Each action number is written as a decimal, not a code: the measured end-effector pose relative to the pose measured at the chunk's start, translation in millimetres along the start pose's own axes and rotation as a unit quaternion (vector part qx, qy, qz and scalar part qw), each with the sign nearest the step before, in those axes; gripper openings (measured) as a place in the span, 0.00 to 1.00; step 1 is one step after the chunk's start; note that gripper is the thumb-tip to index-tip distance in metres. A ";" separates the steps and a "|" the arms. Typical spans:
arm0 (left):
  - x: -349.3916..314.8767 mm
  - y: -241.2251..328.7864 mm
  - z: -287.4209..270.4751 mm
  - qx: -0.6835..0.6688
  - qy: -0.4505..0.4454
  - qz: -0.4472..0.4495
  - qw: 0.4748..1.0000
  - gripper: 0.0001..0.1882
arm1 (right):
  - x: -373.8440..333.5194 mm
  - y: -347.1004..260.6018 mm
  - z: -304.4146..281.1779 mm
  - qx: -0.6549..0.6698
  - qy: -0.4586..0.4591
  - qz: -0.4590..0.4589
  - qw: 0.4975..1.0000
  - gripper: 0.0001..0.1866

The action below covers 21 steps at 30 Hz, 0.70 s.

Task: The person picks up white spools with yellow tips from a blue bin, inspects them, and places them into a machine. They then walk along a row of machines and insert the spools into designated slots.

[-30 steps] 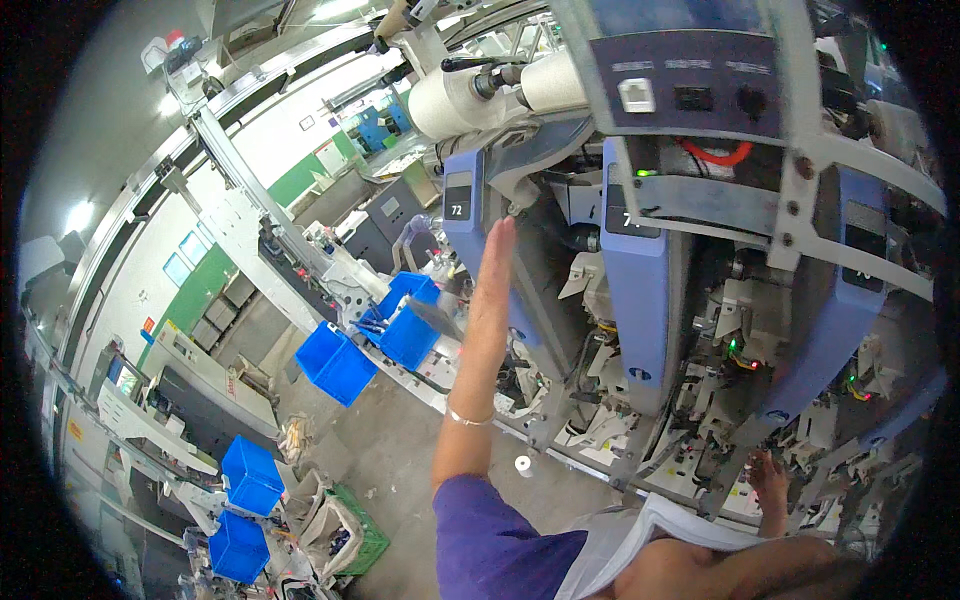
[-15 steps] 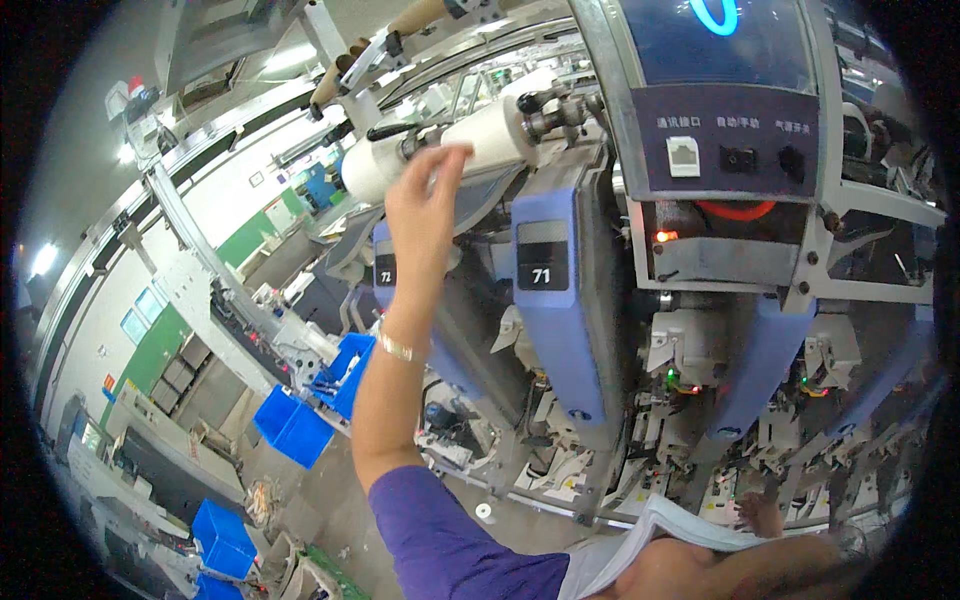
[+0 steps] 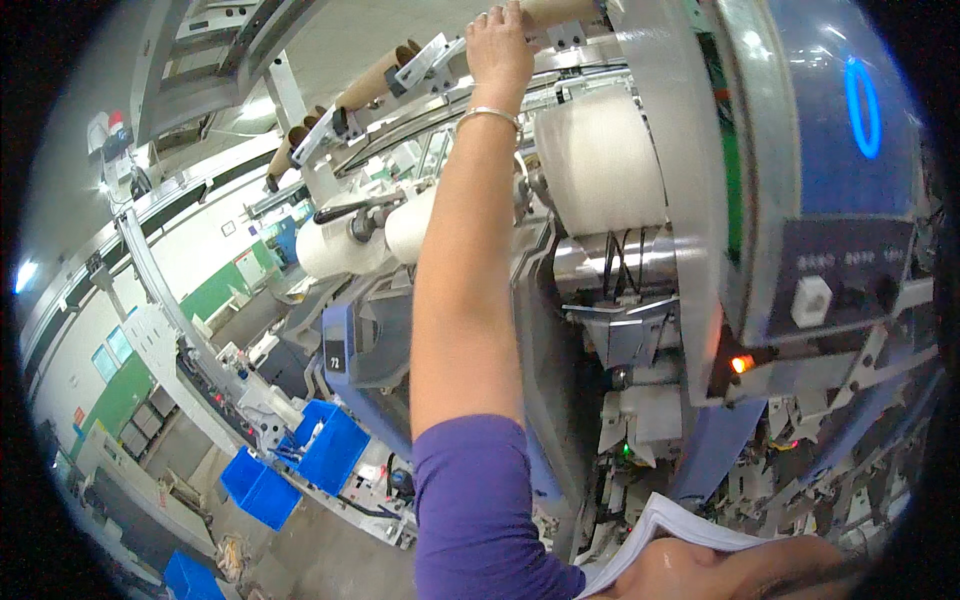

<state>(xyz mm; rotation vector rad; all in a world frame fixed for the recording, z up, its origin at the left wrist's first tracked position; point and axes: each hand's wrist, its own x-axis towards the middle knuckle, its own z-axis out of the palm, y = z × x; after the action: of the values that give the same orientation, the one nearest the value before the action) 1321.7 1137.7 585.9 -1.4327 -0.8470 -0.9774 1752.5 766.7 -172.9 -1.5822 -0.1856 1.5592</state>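
Observation:
My left hand [image 3: 500, 48] is raised to the top edge, at the end of a brown cardboard tube [image 3: 565, 12] on the overhead rack. Its fingers are curled at the tube's end, and the fingertips are partly cut off. Below and right of the hand sits a large white yarn package [image 3: 600, 160] on a shiny metal drum [image 3: 645, 258]. Smaller white yarn packages [image 3: 345, 245] lie farther left along the machine. My right hand is out of the picture.
A control box [image 3: 840, 200] with a glowing blue ring stands at the right, an orange lamp [image 3: 742, 364] under it. More brown tubes [image 3: 370, 85] line the rack at upper left. Blue bins [image 3: 330, 445] hang at lower left. A blue-fronted winding unit [image 3: 345, 345] stands left of my arm.
My left hand has gone up and right, from in front of the yarn packages to the tube on the rack. The view has shifted, and my right hand has left it.

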 end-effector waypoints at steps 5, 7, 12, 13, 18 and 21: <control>26.9 14.0 35.2 0.027 -0.010 -0.035 0.999 0.33 | 6.0 -19.3 0.5 -0.022 0.001 -0.004 1.000 0.08; 33.4 15.8 43.2 0.016 -0.012 -0.050 0.999 0.27 | 10.0 -21.8 -4.1 -0.045 0.002 0.002 0.999 0.08; 56.8 8.6 29.0 -0.393 0.262 -0.301 0.829 0.25 | 28.7 -12.1 -23.0 -0.062 0.017 0.005 0.998 0.08; 63.2 -2.9 12.5 -0.500 0.307 -0.287 0.757 0.24 | 34.3 -6.5 -27.9 -0.072 0.022 0.006 0.997 0.08; 35.4 -37.1 -89.0 -0.523 0.100 -0.138 0.835 0.20 | 68.7 42.1 -67.9 -0.128 0.032 0.009 0.991 0.09; -17.5 -54.7 -154.3 -0.322 0.002 -0.044 0.946 0.20 | 86.7 85.1 -94.0 -0.186 0.023 -0.012 0.982 0.09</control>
<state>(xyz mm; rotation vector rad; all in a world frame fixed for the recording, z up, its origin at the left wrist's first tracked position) 1249.8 989.8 592.2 -1.9509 -0.6108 -1.4052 1812.2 727.8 -308.9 -1.8931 -0.4922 1.5286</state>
